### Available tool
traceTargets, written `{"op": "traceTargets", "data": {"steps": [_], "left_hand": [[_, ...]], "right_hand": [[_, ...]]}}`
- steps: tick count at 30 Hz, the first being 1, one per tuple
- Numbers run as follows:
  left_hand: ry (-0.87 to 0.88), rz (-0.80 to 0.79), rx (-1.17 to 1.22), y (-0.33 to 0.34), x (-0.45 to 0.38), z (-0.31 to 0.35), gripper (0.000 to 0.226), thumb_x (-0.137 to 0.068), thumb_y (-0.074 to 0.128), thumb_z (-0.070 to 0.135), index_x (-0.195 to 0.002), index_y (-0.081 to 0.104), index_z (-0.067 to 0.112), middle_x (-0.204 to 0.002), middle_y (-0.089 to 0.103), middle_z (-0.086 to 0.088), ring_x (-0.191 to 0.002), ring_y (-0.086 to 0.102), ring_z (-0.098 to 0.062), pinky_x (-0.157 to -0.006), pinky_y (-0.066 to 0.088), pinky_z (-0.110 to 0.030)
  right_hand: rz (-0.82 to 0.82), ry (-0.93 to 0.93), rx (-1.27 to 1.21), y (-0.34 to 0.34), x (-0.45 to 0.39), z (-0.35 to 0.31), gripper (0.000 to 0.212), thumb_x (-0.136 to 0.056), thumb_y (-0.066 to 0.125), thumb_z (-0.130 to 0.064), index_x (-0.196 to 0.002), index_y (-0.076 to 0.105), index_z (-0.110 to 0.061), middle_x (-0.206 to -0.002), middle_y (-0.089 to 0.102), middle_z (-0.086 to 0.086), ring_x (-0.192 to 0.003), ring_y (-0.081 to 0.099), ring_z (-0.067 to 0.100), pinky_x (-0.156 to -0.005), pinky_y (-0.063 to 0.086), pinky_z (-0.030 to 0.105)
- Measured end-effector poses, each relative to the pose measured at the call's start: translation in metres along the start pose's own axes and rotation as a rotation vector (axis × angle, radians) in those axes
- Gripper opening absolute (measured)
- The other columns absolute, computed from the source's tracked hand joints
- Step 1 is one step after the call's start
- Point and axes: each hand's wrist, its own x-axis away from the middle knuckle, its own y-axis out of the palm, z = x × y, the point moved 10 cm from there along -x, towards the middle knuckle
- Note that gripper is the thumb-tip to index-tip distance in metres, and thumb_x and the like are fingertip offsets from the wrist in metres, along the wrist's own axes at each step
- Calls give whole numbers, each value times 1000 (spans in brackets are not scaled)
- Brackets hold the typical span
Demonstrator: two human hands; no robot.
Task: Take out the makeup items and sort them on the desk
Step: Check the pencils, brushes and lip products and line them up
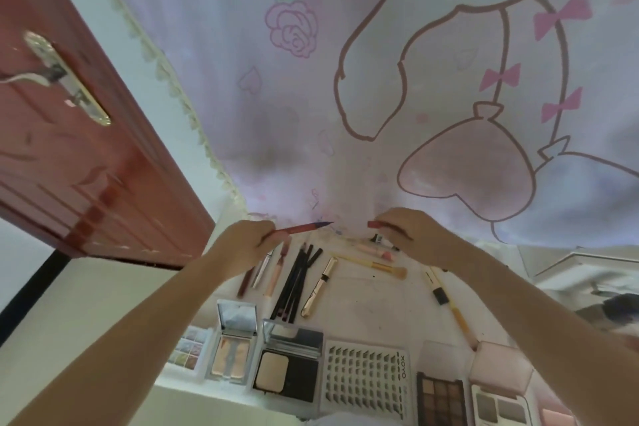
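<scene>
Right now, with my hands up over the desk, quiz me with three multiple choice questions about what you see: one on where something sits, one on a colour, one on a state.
1. Where does the white tray of false lashes lie?
A. Between the open black powder compact and the brown eyeshadow palette
B. Behind the gold tube
C. Against the door

2. What colour is the slim pencil held by the left hand?
A. Green
B. Red
C. White

3. What state is the silver-framed compact with peach pans in?
A. Closed
B. Lid open
C. Wrapped

Answers: 1 A, it sits between those two in the near row. 2 B, its barrel shows red, while the right hand pinches a matching red cap. 3 B, its mirrored lid stands raised.
</scene>
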Motion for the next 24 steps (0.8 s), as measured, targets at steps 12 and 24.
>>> {"op": "traceTargets", "data": {"steps": [12,24], "left_hand": [[-35,33,40,4,9,8,41,-98,32,36,-59,23,27,-55,35,11,-50,34,-2,-49,24,-10],[-59,-32,98,17,15,4,38,-99,32,33,-61,24,30,-55,36,11,-48,34,-1,-48,25,-11]], "right_hand": [[20,-65,-78,19,-16,-29,25,-95,42,-15,-110,60,-7,-75,47,-11,-66,40,-2,-64,35,10],[-113,-22,-7,42,-35,-25,27,-96,39,-19,-111,59,-8,-98,59,10,-84,51,18,-81,43,29]]}}
